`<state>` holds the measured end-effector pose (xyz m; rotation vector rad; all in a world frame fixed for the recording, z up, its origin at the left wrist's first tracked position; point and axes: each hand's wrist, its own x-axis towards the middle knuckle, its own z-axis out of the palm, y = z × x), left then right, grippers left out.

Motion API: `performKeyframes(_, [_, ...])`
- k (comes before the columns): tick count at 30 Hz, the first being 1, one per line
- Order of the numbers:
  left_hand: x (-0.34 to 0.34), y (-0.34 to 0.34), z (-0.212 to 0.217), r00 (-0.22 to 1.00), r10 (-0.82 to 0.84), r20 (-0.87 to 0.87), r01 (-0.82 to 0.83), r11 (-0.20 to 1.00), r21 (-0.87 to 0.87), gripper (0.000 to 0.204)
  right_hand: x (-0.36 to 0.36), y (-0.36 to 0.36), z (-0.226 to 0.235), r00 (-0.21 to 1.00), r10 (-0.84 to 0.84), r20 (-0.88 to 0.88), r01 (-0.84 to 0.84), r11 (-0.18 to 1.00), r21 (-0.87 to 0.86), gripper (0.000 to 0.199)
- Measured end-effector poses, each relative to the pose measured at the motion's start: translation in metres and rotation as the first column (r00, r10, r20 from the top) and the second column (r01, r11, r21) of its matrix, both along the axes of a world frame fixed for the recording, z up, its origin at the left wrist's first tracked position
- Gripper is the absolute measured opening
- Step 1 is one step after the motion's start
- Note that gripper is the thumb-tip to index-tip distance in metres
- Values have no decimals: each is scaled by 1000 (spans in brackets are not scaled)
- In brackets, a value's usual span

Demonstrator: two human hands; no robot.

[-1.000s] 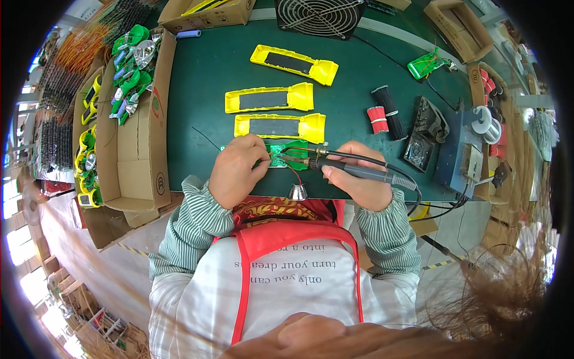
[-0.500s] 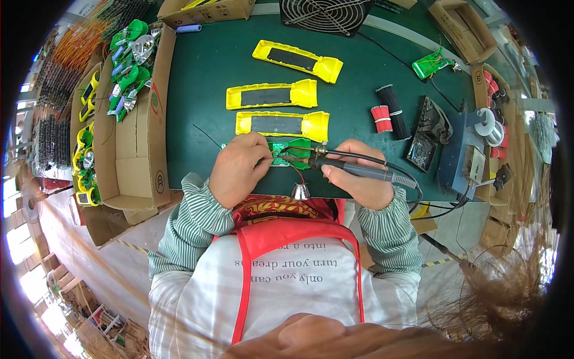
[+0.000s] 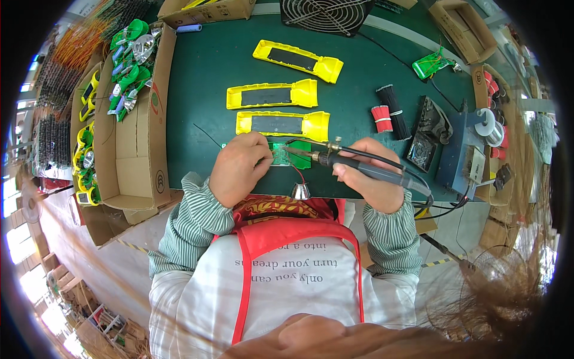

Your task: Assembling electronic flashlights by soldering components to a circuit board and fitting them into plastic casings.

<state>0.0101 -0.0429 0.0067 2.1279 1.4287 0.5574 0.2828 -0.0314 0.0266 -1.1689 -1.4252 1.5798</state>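
Observation:
My right hand [image 3: 378, 184] grips a soldering iron [image 3: 369, 172] with a thin solder-feed tube along it. Its tip points left over a small green circuit board [image 3: 280, 157] on a green plastic piece [image 3: 302, 160] near the bench's front edge. My left hand [image 3: 240, 166] is closed at the board's left end, its fingertips pinched. What they pinch is hidden. A thin dark wire [image 3: 206, 135] sticks out beyond that hand. From the board a red wire [image 3: 297, 172] runs down to a shiny reflector cup [image 3: 301, 191]. Just beyond lies the nearest yellow casing [image 3: 315, 126].
Two more yellow casings [image 3: 305, 94] lie farther back. A carton [image 3: 133, 173] of green lamp parts stands left. Red and black wire bundles [image 3: 382, 119], a black tray [image 3: 429, 133] and a blue solder-feed machine [image 3: 457, 164] sit right. A fan [image 3: 323, 13] stands at the back.
My right hand has drawn the soldering iron a little to the right and slightly tilted it. The left hand stays where it was.

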Motion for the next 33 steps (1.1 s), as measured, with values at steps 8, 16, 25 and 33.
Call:
performKeyframes(8, [-4,1,3,1000,17,21,-18,999,47,8,-28,-13,-8,984,-177,-30,179,962,206,24])
performKeyframes(16, [0,-8,-3,998,-35,60,34,999,15,7,-58,-30,-34,975,-21,220,-116,800,588,45])
performKeyframes(25, [-6,-6,0,999,-42,13,41,996,79,9,-55,-22,-42,906,-195,376,-202,581,788,48])
performKeyframes(33, [-19,-8,9,995,-103,-7,103,982,160,13,-45,-11,-36,929,-193,315,-149,584,798,50])
